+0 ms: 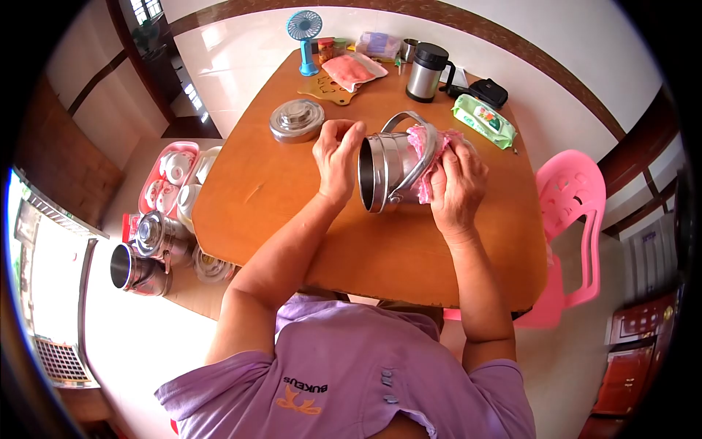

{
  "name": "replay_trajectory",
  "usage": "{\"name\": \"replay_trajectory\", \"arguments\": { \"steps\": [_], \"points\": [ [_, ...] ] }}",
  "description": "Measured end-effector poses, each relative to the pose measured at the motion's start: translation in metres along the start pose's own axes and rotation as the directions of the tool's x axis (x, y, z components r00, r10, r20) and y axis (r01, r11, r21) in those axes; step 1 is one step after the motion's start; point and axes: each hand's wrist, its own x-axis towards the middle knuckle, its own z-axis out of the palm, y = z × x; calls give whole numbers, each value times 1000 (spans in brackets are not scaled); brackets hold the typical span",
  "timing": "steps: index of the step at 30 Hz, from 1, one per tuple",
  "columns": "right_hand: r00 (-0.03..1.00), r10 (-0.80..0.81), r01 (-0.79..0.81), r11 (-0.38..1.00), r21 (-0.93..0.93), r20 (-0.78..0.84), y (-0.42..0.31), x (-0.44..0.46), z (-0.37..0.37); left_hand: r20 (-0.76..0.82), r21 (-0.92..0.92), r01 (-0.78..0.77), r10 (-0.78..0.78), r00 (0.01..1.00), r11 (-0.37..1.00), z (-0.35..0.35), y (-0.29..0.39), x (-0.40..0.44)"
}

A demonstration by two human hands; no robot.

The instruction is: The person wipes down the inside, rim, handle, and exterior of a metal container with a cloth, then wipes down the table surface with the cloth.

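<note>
A metal pot (385, 167) lies tilted on its side above the wooden table, its open mouth facing left and its handle raised around it. My right hand (458, 179) presses a pink cloth (423, 146) against the pot's outer side near the base. Just left of the pot's mouth is my left hand (338, 157), with its fingers curled together; whether they hold anything is too small to make out. A round metal lid (296, 120) rests on the table beyond my left hand.
On the table (256, 212) stand a blue fan (305, 36), a steel mug with black lid (427, 74), green wipes (484, 121) and a pink cloth pad (353, 69). A pink chair (574, 183) is at right; bowls (175, 167) and pots (139, 269) are at left.
</note>
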Motion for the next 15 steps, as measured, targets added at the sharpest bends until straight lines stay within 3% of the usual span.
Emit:
{"name": "replay_trajectory", "arguments": {
  "steps": [1,3,5,8,11,15],
  "points": [
    [1000,9,-9,1000,-10,0,0,0,0,-12,34,-113,114,993,993,-1,12,-8],
    [1000,23,-23,999,-34,4,1,0,0,89,43,-173,169,982,984,3,30,-27],
    [999,54,-53,996,-66,9,4,0,2,249,237,-318,259,933,918,8,36,-43],
    [997,73,-73,993,-89,2,11,-1,4,324,492,-424,293,900,760,24,38,-52],
    [997,78,-78,988,-133,-1,14,-2,6,312,381,-344,231,922,858,24,23,-48],
    [997,79,-73,975,-212,18,3,-2,4,294,89,-94,64,954,992,22,11,-45]
  ]
}}
